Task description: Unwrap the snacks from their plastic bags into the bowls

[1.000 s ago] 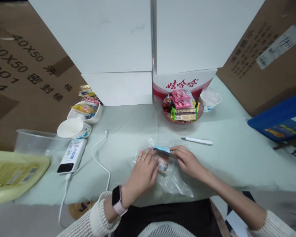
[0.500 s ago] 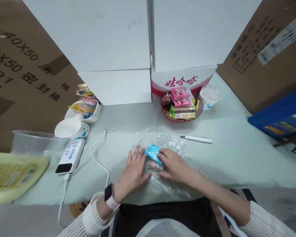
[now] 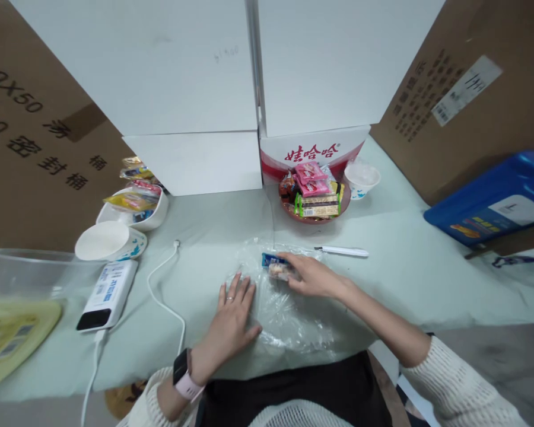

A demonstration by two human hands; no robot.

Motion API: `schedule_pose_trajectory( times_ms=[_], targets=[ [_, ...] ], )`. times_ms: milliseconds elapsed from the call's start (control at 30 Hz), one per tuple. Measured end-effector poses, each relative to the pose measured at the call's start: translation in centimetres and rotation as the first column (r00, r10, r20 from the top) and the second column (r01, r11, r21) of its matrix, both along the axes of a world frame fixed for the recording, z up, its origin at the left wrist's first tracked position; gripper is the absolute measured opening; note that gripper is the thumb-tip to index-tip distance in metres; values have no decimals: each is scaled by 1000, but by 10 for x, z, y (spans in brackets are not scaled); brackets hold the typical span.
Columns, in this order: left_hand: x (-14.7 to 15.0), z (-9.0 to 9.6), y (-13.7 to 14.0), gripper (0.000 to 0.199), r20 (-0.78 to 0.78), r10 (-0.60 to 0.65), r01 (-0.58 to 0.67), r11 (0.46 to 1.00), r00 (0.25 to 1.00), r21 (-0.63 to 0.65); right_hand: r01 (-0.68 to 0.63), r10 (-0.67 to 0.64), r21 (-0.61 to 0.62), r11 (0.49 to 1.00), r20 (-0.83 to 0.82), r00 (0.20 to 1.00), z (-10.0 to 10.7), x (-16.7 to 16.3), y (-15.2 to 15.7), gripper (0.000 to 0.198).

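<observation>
A thin clear plastic bag (image 3: 289,320) lies spread and wrinkled on the table in front of me. My left hand (image 3: 231,320) rests flat on its left side, fingers spread, holding nothing. On the far part of the bag, my right hand (image 3: 314,276) closes its thumb and fingers around two small snack packets. One is a blue packet (image 3: 269,259), seen edge-on. Against its near side sits a clear-wrapped snack packet (image 3: 279,271) with pale, pinkish contents. The fingers hide the right ends of both packets.
Behind the bag are a white-handled knife (image 3: 342,251), a reddish bowl (image 3: 311,220) of snacks and a paper cup (image 3: 360,181). A power bank (image 3: 109,296), white cable (image 3: 162,302), paper bowl (image 3: 111,240) and white snack dish (image 3: 153,220) stand left. A blue bottle (image 3: 485,207) stands right.
My right hand has moved the blue packet and the clear-wrapped packet away from me, turning the blue one on edge. My left hand has drawn apart from them. The view has shifted right.
</observation>
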State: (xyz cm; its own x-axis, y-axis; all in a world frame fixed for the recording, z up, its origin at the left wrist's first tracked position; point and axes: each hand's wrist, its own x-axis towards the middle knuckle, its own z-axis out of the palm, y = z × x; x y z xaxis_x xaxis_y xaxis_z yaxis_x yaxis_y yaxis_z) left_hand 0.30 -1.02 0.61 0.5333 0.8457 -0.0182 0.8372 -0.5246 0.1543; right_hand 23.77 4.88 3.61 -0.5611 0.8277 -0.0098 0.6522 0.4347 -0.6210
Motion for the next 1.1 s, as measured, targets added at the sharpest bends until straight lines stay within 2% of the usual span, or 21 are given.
schedule_pose_trajectory(
  times_ms=[100, 233, 333, 400, 467, 533, 600, 633, 667, 700, 767, 833, 900, 967, 1033, 1067, 1100],
  targets=[
    [6, 6, -2, 62, 24, -23, 23, 1000, 999, 7, 56, -56, 24, 998, -5, 998, -5, -4, 3, 53],
    [12, 11, -5, 53, 34, -88, 88, 996, 996, -2, 103, -102, 18, 995, -20, 995, -9, -15, -5, 38],
    [9, 6, -6, 54, 15, -100, 101, 995, 995, -20, 221, -218, 5, 975, -142, 966, 3, -5, -6, 36],
    [5, -1, -6, 56, 11, -92, 92, 995, 996, -33, 363, -342, 46, 931, -243, 908, 18, 14, 4, 34],
    [3, -7, -6, 57, 22, -71, 72, 996, 997, -45, 548, -486, 155, 822, -310, 817, 37, 38, 22, 36],
    [4, -12, -6, 57, 43, -41, 43, 998, 998, -49, 703, -614, 295, 647, -345, 710, 52, 62, 48, 44],
    [9, -17, -7, 57, 68, -7, 10, 999, 998, -37, 764, -690, 423, 488, -349, 634, 57, 80, 76, 48],
    [12, -19, -7, 57, 81, 11, -8, 1000, 997, -27, 765, -710, 469, 442, -339, 618, 54, 86, 90, 47],
    [16, -20, -8, 57, 94, 28, -27, 1000, 995, -16, 752, -723, 495, 435, -306, 620, 49, 89, 102, 46],
    [19, -21, -8, 58, 104, 45, -44, 999, 994, -7, 737, -733, 499, 457, -258, 630, 42, 90, 113, 46],
    [23, -21, -9, 58, 118, 68, -69, 998, 991, 6, 697, -732, 471, 540, -145, 665, 25, 89, 128, 51],
    [23, -15, -9, 56, 129, 62, -63, 998, 990, 7, 683, -727, 434, 587, -88, 681, 11, 88, 136, 57],
    [18, -6, -9, 53, 147, 18, -17, 1000, 989, -9, 713, -740, 401, 575, -116, 662, 7, 91, 136, 60],
    [8, 5, -10, 47, 175, -55, 62, 998, 983, -33, 740, -740, 404, 538, -194, 644, 13, 95, 127, 58],
    [-3, 13, -11, 42, 200, -124, 136, 990, 972, -46, 710, -683, 461, 532, -261, 682, 23, 96, 106, 49],
    [-9, 15, -12, 39, 207, -143, 156, 987, 968, -44, 658, -621, 495, 568, -267, 737, 27, 94, 90, 42],
    [-14, 16, -14, 37, 208, -149, 160, 986, 967, -38, 574, -538, 501, 647, -234, 810, 30, 90, 71, 34]
  ],
)
